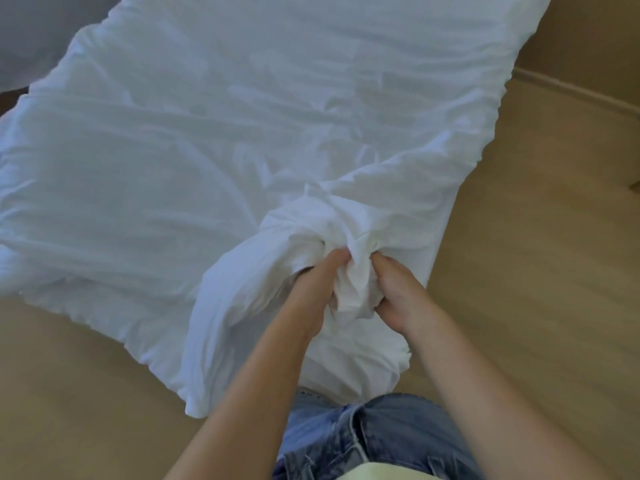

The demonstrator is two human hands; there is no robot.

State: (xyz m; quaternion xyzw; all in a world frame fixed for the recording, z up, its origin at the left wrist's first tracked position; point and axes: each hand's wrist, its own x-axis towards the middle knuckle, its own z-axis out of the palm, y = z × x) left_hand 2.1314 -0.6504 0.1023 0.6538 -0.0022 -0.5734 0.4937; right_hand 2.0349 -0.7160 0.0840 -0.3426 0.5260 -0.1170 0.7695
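On the wooden floor [519, 271], a white duvet [242, 133] lies spread out beyond the grip. The left hand [311, 292] and right hand [398, 296], side by side, clench its bunched near corner with fingers curled tight.

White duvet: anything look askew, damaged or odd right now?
The white duvet lies spread and wrinkled on the floor. Its near corner is bunched into a wad where the left hand and right hand grip it. No stain or tear shows.
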